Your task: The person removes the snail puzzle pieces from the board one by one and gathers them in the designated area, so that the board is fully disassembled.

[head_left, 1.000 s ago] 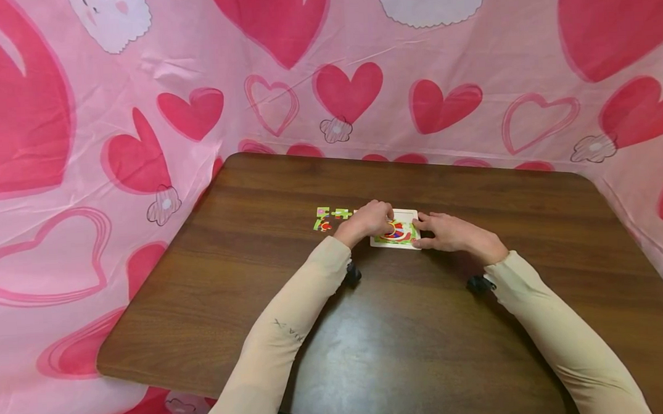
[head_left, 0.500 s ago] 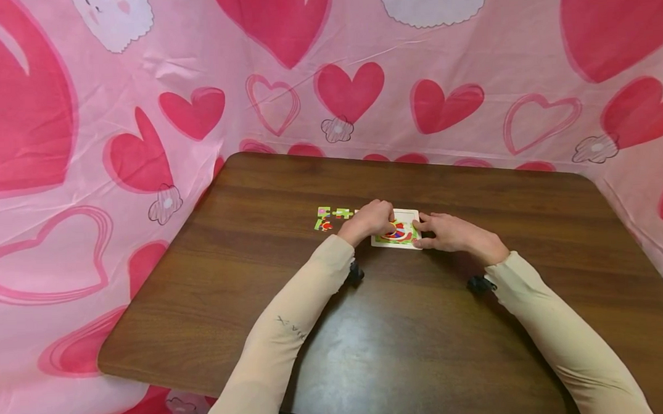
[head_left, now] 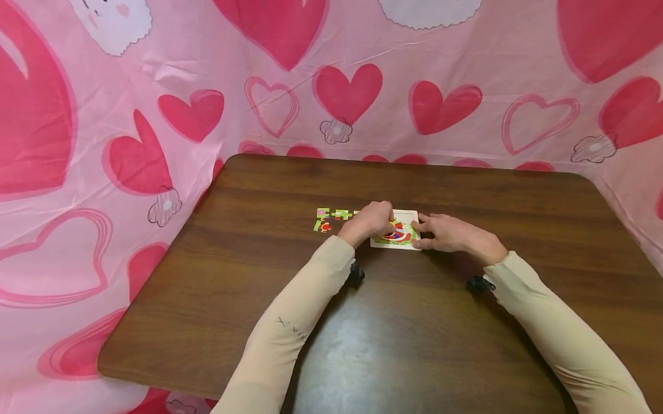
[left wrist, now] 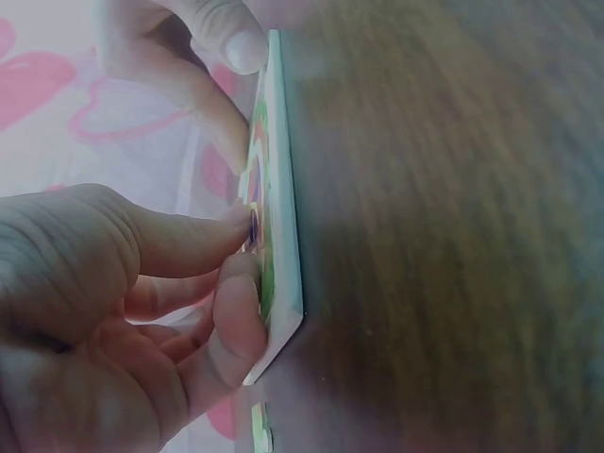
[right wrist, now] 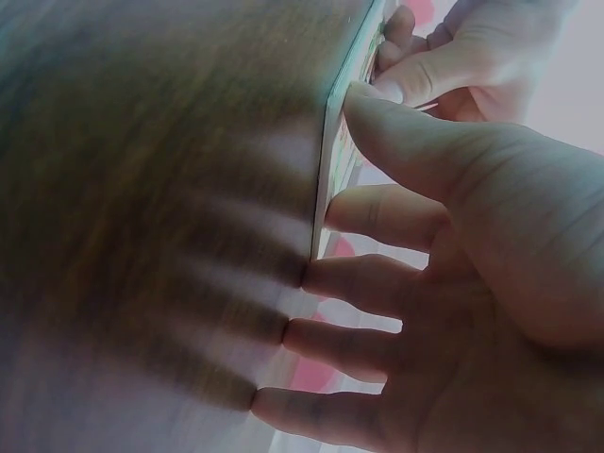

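A small jigsaw puzzle in a white-rimmed tray point(head_left: 405, 215) lies flat on the table, with red, blue and green pieces fitted in its near part. My left hand point(head_left: 372, 221) reaches over its left side, fingers curled. In the left wrist view, thumb and forefinger pinch at a puzzle piece point(left wrist: 253, 226) low against the picture; the fingertips mostly hide it. My right hand point(head_left: 449, 233) rests at the tray's right edge with fairly straight fingers. In the right wrist view its thumb point(right wrist: 396, 132) presses the tray's rim, and the other fingers are spread along the edge and tabletop.
Several loose puzzle pieces point(head_left: 323, 213), green with red and pink parts, lie left of the tray beside my left hand. The brown wooden table point(head_left: 244, 248) extends around it. A pink cloth with hearts point(head_left: 349, 92) hangs behind and at the sides.
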Motion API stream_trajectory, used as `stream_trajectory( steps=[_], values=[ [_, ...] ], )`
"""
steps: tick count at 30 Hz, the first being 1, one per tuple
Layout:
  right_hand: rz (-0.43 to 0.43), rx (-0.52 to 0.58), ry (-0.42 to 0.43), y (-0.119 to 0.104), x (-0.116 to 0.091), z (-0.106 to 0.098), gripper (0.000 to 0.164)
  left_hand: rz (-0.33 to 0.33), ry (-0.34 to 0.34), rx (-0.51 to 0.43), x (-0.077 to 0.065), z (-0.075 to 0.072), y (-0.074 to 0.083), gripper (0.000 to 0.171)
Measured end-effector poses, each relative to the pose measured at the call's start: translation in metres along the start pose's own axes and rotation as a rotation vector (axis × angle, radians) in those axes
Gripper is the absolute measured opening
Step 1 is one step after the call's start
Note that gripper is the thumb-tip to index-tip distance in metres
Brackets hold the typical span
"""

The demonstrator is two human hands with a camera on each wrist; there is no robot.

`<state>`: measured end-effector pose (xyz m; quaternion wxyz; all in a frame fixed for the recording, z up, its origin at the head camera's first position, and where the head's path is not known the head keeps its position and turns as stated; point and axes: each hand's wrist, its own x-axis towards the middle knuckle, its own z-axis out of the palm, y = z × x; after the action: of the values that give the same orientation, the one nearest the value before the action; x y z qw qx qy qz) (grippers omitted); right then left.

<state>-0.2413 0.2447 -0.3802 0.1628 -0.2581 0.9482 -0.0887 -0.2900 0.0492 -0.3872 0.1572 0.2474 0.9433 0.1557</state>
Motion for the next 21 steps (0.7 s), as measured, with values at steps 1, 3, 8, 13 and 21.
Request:
stream_trajectory(
  steps=[1, 3, 8, 13, 21],
  values=[
    [-0.003, -0.002, 0.0, 0.0, 0.0, 0.0, 0.062, -0.005, -0.003, -0.009, 0.0, 0.0, 0.0, 0.028],
    [-0.005, -0.001, 0.0, 0.0, 0.0, 0.0, 0.062, -0.012, -0.001, -0.019, -0.001, -0.001, 0.001, 0.021],
    [-0.008, -0.001, 0.001, -0.001, 0.0, -0.001, 0.061, -0.016, 0.019, -0.051, -0.004, -0.001, 0.001, 0.019],
    [-0.003, 0.002, -0.004, -0.001, 0.0, -0.002, 0.062, -0.01, 0.056, -0.109, -0.007, 0.0, 0.0, 0.019],
    [-0.011, 0.016, 0.015, 0.001, 0.0, 0.0, 0.061, 0.014, 0.113, -0.193, -0.013, 0.001, -0.001, 0.015]
  ],
)
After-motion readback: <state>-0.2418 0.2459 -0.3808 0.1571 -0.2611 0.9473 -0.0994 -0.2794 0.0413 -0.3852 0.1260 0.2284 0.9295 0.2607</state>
